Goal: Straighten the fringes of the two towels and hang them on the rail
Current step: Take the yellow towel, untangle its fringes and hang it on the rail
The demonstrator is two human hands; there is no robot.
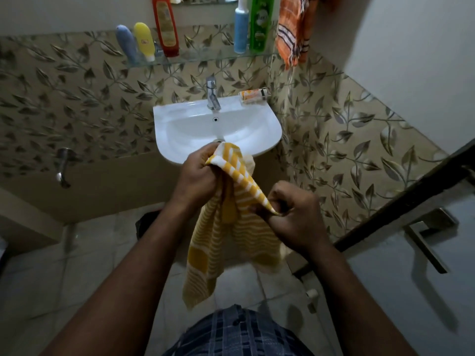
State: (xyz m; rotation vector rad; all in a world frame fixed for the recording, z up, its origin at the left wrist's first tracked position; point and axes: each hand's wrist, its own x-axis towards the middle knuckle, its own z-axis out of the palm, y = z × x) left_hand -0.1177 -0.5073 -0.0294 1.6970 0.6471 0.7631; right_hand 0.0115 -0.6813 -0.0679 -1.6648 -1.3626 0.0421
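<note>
The yellow striped towel [231, 240] is in the middle of the scene, in the air just in front of the near edge of the white sink [272, 129], and both hands hold it. The left hand [199, 176] has its fingers curled around a bunched upper part of the cloth. The right hand [295, 217], nearer and more to the right, pinches 1 corner between thumb and fingers, so the top edge is stretched between the 2 hands. The rest hangs down toward the floor.

The orange checked towel [293, 29] hangs far on the right, beside the glass shelf [205, 59], with its fringe loose at the bottom. I cannot see what it hangs from. I judge that 1 of the 2 towels is perhaps already hung. The yellow one is not yet hung and, I think, is in the straightening step.
</note>
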